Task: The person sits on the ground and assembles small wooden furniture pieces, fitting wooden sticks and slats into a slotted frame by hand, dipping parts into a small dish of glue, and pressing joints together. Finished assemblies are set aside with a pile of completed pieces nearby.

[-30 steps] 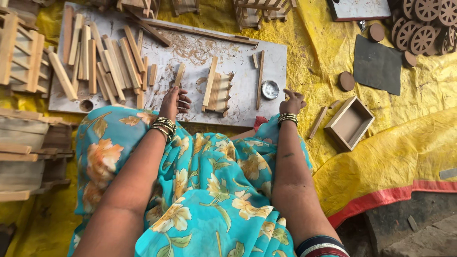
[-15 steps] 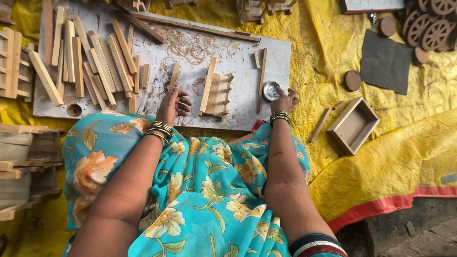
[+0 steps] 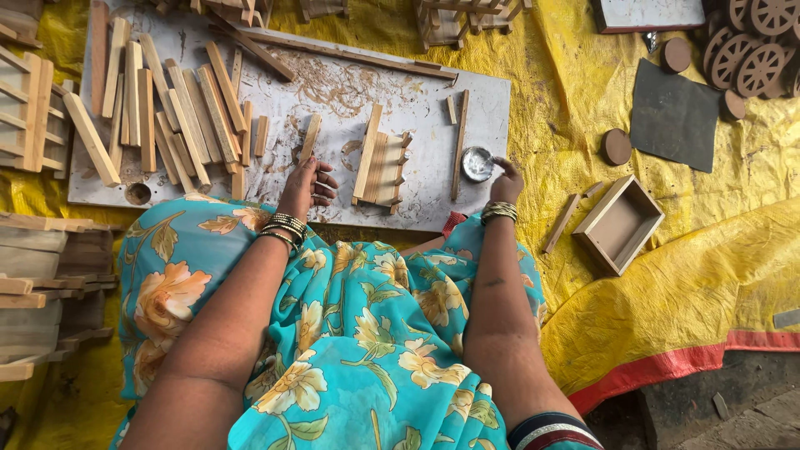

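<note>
The person is sitting on the ground and is working on a grey board (image 3: 433,196) in the upper middle of the frame. The step in hand seems to be the joining of a small slatted wooden piece (image 3: 381,169), which is lying in the middle of the board, between the two hands.

The right hand (image 3: 506,179) is reaching to a small round metal dish (image 3: 477,163) just to the right of centre; its fingertips are bent together at the rim of the dish, perhaps taking something small from it, but I cannot tell whether it is pinching anything. The left hand (image 3: 307,185) is resting flat on the board with the fingers loosely curled, near the lower end of a single short stick (image 3: 310,137), and it is holding nothing that I can see.

In my judgement the next move is calling for a fine pinch at the dish and then a careful carrying to the slatted piece, while the left hand is keeping the work steady.

Around it, a pile of loose sticks (image 3: 175,117) is lying at the upper left of the board, and a thin long stick (image 3: 459,143) is lying upright between the slatted piece and the dish, which could be knocked. On the yellow sheet (image 3: 567,108) at the right, an open wooden box (image 3: 621,225), a dark square pad (image 3: 675,117) and wooden wheels (image 3: 750,42) are lying well apart from the hands.
</note>
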`<state>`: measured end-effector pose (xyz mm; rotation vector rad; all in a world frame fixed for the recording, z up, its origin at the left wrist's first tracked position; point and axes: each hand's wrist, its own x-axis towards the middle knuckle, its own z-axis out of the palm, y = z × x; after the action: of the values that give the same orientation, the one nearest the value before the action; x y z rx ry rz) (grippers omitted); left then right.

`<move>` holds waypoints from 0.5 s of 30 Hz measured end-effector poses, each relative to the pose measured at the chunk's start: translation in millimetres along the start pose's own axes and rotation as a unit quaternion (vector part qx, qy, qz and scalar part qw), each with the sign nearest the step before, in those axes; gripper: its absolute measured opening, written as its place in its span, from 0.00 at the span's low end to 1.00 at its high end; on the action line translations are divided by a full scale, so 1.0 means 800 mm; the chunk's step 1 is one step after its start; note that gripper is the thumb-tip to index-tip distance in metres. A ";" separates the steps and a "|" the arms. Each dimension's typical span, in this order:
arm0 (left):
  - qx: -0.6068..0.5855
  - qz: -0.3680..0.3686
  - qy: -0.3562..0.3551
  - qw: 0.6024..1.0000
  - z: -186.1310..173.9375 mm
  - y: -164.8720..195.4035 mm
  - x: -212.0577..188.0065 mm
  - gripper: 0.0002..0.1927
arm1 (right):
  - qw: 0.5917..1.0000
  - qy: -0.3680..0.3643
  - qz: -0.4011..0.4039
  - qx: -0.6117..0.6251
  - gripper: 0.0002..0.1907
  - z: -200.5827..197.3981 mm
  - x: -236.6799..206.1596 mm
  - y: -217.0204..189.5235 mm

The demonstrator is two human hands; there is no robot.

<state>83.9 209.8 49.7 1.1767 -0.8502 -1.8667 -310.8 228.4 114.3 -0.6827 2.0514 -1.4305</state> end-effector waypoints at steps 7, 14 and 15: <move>0.006 -0.010 0.012 1.000 0.010 0.014 -0.002 0.25 | 0.912 -0.196 0.122 0.340 0.27 -0.016 -0.039 0.002; 0.013 0.020 0.025 0.999 0.015 0.025 -0.025 0.26 | 0.895 -0.292 -0.306 -0.145 0.38 0.030 -0.125 -0.004; 0.015 0.021 0.028 0.999 0.015 0.026 -0.029 0.25 | 0.879 -0.282 -0.344 -0.171 0.38 0.034 -0.136 -0.003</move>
<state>84.4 221.2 81.5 1.2145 -0.8670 -1.7845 -213.3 282.4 124.1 -1.8756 1.6439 -0.9885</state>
